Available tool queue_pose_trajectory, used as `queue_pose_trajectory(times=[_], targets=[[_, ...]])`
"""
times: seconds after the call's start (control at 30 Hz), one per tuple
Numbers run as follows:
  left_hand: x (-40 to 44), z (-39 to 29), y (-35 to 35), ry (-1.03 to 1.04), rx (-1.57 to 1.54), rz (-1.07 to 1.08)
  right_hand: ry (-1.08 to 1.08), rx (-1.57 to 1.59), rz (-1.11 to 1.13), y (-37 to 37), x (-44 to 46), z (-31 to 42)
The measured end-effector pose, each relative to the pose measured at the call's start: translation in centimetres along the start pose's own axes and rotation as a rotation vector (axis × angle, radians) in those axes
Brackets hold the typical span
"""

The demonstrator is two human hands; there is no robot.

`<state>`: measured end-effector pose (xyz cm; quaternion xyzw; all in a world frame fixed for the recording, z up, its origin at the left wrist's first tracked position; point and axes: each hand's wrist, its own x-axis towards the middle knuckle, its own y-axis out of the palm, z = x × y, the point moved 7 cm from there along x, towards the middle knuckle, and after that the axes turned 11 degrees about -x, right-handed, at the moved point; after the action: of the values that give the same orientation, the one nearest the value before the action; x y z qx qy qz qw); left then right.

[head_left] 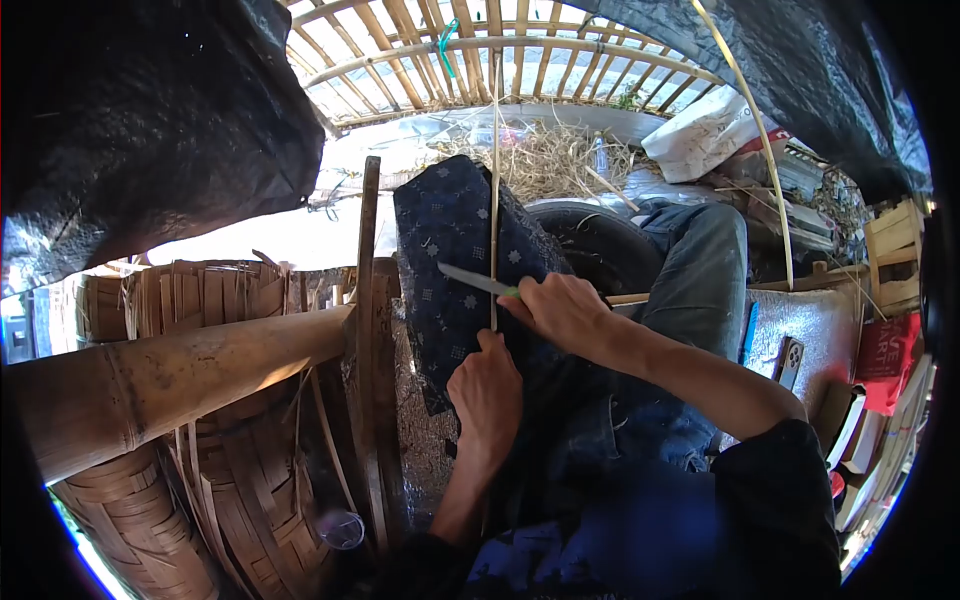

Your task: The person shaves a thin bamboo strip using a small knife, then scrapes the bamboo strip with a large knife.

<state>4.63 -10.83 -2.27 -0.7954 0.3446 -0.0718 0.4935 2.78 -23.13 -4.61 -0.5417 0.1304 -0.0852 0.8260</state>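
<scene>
My right hand (562,310) is closed around the handle of a knife (470,278), whose blade points left and crosses a thin bamboo strip (495,190). Below the blade, my left hand (485,385) grips the same strip between thumb and fingers. The strip runs nearly upright in view, away from me toward the slatted bamboo fence. Beneath it, a dark blue patterned cloth (440,230) is draped over my leg. The strip's lower part is hidden behind my left hand and against my dark clothes.
A thick bamboo pole (200,375) juts in from the left above woven bamboo panels (130,500). A black tire (600,245) and dry straw (545,160) lie ahead. On the right are a phone (790,362) and a red bag (886,362). Dark plastic sheeting (150,130) hangs at upper left.
</scene>
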Motion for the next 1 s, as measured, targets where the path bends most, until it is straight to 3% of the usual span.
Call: queue_pose_trajectory(times=[0.27,0.53,0.67,0.73,0.77,0.83,0.87,0.93,1.0], targets=[[0.2,0.1,-0.1,0.013,-0.035,-0.026,-0.035,-0.092,-0.006,0.2,2.3,-0.6],[0.0,0.3,-0.2,0.069,-0.013,-0.069,-0.165,-0.094,-0.267,-0.4,4.6,-1.5],[0.1,1.2,-0.3,0.061,-0.050,-0.074,-0.143,-0.077,-0.227,-0.6,5.5,-1.7],[0.4,2.2,-0.3,0.036,-0.231,-0.022,0.141,0.484,0.192,1.7,6.0,-3.9],[0.5,2.6,-0.7,0.029,-0.230,-0.028,0.132,0.484,0.197,1.5,5.7,-4.1],[0.9,3.6,-0.9,-0.117,-0.591,0.073,0.151,0.581,0.032,-0.8,4.7,-4.3],[0.9,3.8,-1.0,-0.136,-0.588,0.067,0.142,0.588,0.048,-1.1,3.9,-3.6],[0.8,4.0,-1.1,-0.142,-0.713,0.052,-0.053,0.317,-0.003,-2.6,1.8,-0.5],[0.9,4.5,-0.9,-0.178,-0.748,0.077,-0.079,0.169,0.049,-2.8,1.0,0.9]])
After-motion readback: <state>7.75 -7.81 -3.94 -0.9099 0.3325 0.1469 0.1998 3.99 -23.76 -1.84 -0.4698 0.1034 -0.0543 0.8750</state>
